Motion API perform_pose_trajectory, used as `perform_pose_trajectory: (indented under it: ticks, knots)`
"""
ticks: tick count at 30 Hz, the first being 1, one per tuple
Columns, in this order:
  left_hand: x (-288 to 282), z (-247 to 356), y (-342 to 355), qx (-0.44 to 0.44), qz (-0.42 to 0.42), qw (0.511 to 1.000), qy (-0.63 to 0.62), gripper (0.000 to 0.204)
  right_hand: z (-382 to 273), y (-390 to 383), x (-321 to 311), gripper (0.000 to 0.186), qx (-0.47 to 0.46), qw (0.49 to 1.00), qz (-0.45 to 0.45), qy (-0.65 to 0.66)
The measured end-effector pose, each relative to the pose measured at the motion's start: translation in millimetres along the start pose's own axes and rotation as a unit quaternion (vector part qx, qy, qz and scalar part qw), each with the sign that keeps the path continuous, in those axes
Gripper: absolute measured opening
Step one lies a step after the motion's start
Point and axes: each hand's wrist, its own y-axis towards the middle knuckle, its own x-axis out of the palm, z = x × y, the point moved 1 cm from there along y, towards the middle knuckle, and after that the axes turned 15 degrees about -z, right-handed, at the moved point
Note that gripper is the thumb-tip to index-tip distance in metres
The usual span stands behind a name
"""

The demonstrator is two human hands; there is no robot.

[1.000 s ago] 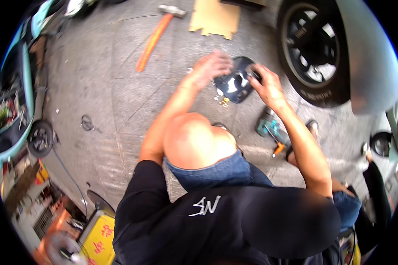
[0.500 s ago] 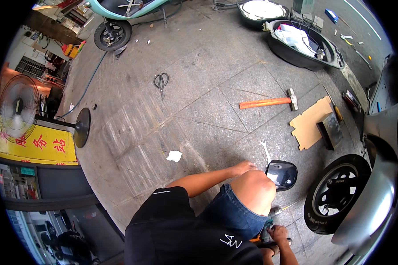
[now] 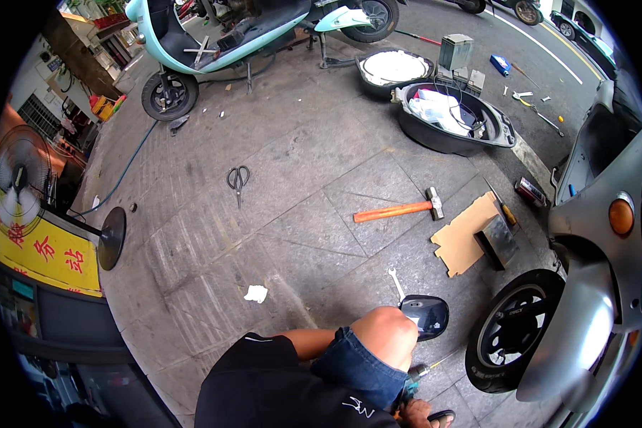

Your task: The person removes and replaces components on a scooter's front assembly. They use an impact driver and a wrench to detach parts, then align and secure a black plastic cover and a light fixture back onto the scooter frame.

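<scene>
Low beside my bent leg, my right hand (image 3: pixel 415 412) is closed at the teal power drill (image 3: pixel 409 389), its fingers partly hidden. The drill's metal chuck and thin bit point away to the right. My left forearm (image 3: pixel 305 342) reaches behind my raised knee (image 3: pixel 385 332), which hides the left hand. Just past the knee, a glossy black rounded panel (image 3: pixel 426 318) lies on the paving. Touching or close to its far edge is an open-end wrench (image 3: pixel 396 282).
Farther out lie a wooden-handled hammer (image 3: pixel 399 211), black scissors (image 3: pixel 238 184) and cardboard (image 3: pixel 464 235) with a dark box (image 3: pixel 498 241). A silver scooter's wheel (image 3: pixel 517 329) stands close on my right. Black tubs (image 3: pixel 449 140), a teal scooter (image 3: pixel 228 50) and a fan (image 3: pixel 21 175) are around.
My view has tilted up, so the scene sits lower and more of the teal scooter and road shows. My left hand has passed out of sight behind the knee. My right hand stays by the drill.
</scene>
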Motion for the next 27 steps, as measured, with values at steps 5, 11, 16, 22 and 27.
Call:
perform_pose_trajectory:
  ticks: [5, 11, 16, 22, 27]
  knots:
    - [186, -183, 74, -0.011, -0.124, 0.590, -0.798, 0.021, -20, -40, -77, 0.052, -0.122, 0.974, 0.113, 0.157]
    - [-7, -78, 170, 0.148, -0.095, 0.721, -0.671, 0.027, -10, -190, -232, 0.025, -0.248, 0.908, 0.147, 0.304]
    - [-40, 71, 144, 0.178, -0.235, 0.689, -0.662, 0.022, 8, -304, -280, 0.027, -0.302, 0.765, 0.172, 0.542]
    - [84, 70, 87, 0.009, -0.278, 0.637, -0.719, 0.024, 19, -263, -284, 0.026, -0.281, 0.874, 0.268, 0.292]
    - [106, 89, 65, -0.048, -0.294, 0.714, -0.634, 0.027, 45, -217, -240, 0.032, -0.293, 0.917, 0.121, 0.241]
